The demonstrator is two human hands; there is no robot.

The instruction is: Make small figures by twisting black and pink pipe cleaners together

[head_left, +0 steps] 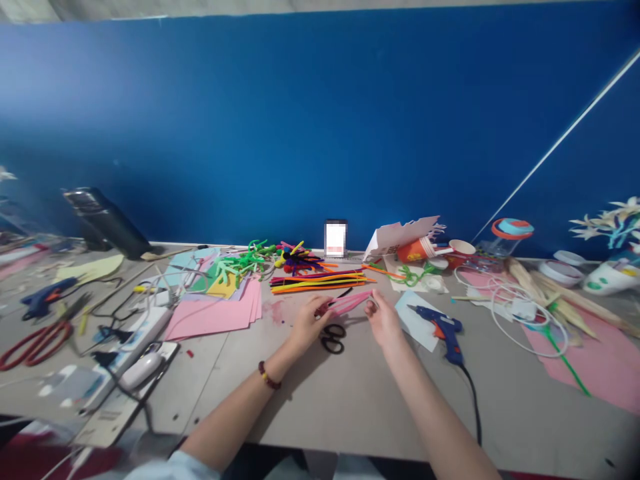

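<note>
Pink pipe cleaners point(352, 303) stretch between my two hands above the table. My left hand point(309, 320) is closed on their left end. At the right end, my right hand point(383, 319) pinches them between thumb and fingers. Black-handled scissors point(333, 339) lie on the table just under my left hand, their blades partly hidden by the hand and the pink strands. Behind my hands rests a bundle of yellow, orange and red pipe cleaners point(320, 283). A blue glue gun point(447, 328) lies on pale blue paper point(413, 313) right of my right hand.
Pink paper sheets point(213, 317) lie left, with green pipe cleaners point(245, 263) behind. A power strip point(135, 343), phone point(125, 407) and red-handled scissors point(40, 343) crowd the far left. Orange paper cup point(417, 250) and white cable point(500, 313) are right. Blue partition point(320, 120) stands behind.
</note>
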